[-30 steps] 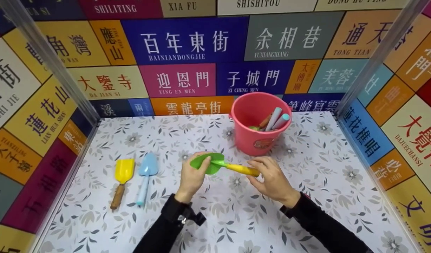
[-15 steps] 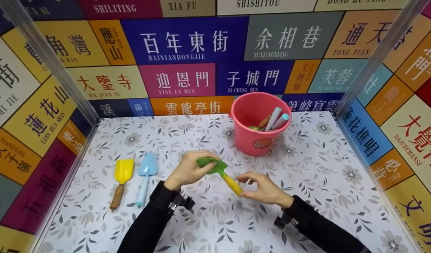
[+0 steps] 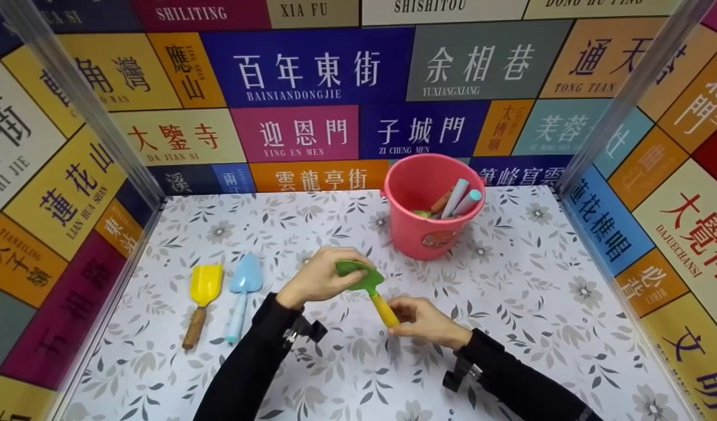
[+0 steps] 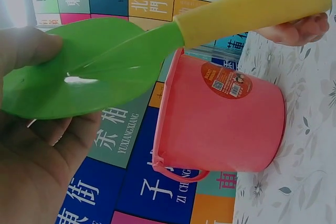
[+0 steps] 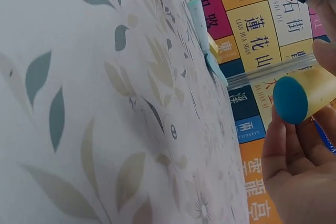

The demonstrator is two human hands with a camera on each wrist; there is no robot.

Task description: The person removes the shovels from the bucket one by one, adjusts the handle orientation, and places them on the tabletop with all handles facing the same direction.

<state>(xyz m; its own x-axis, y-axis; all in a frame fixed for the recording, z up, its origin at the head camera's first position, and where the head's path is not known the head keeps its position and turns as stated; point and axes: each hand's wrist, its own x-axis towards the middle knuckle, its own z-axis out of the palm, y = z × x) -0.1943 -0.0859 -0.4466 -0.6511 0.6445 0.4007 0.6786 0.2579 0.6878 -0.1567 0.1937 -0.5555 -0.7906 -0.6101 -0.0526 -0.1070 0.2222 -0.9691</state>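
A toy shovel with a green blade [image 3: 364, 282] and a yellow handle [image 3: 384, 310] is held above the table, tilted with its handle toward me. My left hand [image 3: 320, 276] pinches the blade, its thumb on the near face and the fingers behind, as the left wrist view shows. At the other end, my right hand [image 3: 429, 323] has its thumb and fingers curled round the handle's tip. A blue end cap [image 5: 290, 100] shows between them in the right wrist view. Farther left lie a yellow shovel [image 3: 205, 286] with a brown handle and a light-blue trowel [image 3: 246, 275].
A pink bucket [image 3: 419, 237] stands at the back right, with several handles [image 3: 456, 197] leaning inside it. Printed panels [image 3: 308, 70] enclose the flower-patterned table [image 3: 311, 374] at the back and both sides.
The shovel has swung so its handle points down toward me instead of right. My left hand has turned with the blade, and my right hand has come lower and closed round the handle's end.
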